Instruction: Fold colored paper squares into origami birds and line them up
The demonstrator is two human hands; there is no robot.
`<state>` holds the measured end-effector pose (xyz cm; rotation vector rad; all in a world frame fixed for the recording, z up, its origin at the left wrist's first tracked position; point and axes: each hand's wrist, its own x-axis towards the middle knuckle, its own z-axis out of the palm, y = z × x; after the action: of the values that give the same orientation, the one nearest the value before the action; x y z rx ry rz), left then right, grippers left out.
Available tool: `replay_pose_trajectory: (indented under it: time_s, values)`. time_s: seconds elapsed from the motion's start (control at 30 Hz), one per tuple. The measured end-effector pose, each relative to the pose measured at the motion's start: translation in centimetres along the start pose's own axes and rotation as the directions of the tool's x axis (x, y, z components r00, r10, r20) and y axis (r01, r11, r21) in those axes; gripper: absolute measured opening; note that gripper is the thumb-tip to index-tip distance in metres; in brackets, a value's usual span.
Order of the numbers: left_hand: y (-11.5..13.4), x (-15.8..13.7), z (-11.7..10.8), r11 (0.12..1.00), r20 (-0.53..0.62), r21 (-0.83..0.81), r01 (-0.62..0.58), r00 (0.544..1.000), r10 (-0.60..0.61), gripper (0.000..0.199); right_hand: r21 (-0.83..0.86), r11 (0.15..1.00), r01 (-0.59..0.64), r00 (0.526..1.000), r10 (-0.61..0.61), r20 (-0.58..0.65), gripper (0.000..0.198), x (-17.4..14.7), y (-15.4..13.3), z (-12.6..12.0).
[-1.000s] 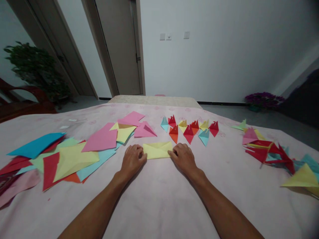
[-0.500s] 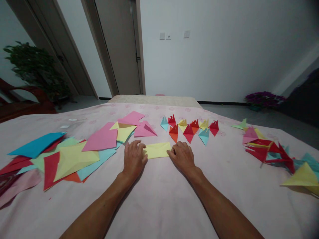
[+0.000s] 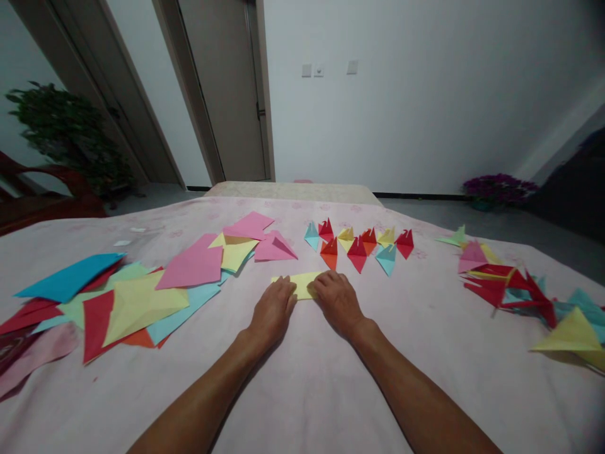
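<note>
A folded strip of yellow paper (image 3: 303,287) lies on the cloth-covered table in front of me. My left hand (image 3: 274,308) covers its left part, with the fingers drawn together on the paper. On the other end, my right hand (image 3: 336,300) has its thumb and fingers pinched at the paper's edge. The fingertips of both hands press down, and only the middle of the strip and a sliver of its upper left corner show. Just beyond the hands, small folded paper cranes (image 3: 357,252) in red, orange, yellow and light blue stand in rows.
Sheets of coloured paper (image 3: 142,302) overlap across the left of the table, and pink sheets (image 3: 193,261) reach toward the middle. More folded paper pieces (image 3: 515,287) are heaped at the right. A pale pink cloth (image 3: 302,391) covers the table. A wooden chair (image 3: 51,189) stands at the left.
Both hands have moved onto the yellow paper, the left one sliding right and the right one slightly left. Less of the paper shows between them, and the left fingers have closed down on it.
</note>
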<state>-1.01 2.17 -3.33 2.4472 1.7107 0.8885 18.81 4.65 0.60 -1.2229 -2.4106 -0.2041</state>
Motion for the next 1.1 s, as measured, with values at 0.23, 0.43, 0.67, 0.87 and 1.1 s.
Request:
replay_pose_trajectory:
  time_s: [0.23, 0.43, 0.67, 0.87, 1.1]
  values:
    - [2.3, 1.0, 0.3, 0.975, 0.061, 0.187, 0.118, 0.989, -0.132, 0.037, 0.064, 0.998, -0.010, 0.997, 0.006, 0.075, 0.014, -0.3, -0.4, 0.7]
    - [3.0, 1.7, -0.2, 0.949, 0.163, 0.250, 0.192, 0.958, -0.237, 0.049, 0.045, 0.982, -0.183, 0.981, 0.179, 0.076, 0.017, 0.1, -1.8, 0.7]
    - [3.4, 2.0, 0.2, 0.929, 0.187, 0.309, 0.206, 0.944, -0.271, 0.053, -0.055, 0.957, -0.286, 0.949, 0.290, 0.124, 0.035, 0.4, -2.6, 0.7]
    - [2.8, 2.2, -0.1, 0.932, 0.260, 0.324, 0.163, 0.931, -0.254, 0.057, -0.069, 0.949, -0.309, 0.927, 0.317, 0.201, 0.051, 0.0, -1.5, 2.0]
    - [0.3, 2.0, -1.3, 0.925, 0.287, 0.341, 0.166, 0.919, -0.270, 0.056, -0.068, 0.935, -0.347, 0.910, 0.353, 0.218, 0.052, -0.4, -0.4, 1.7]
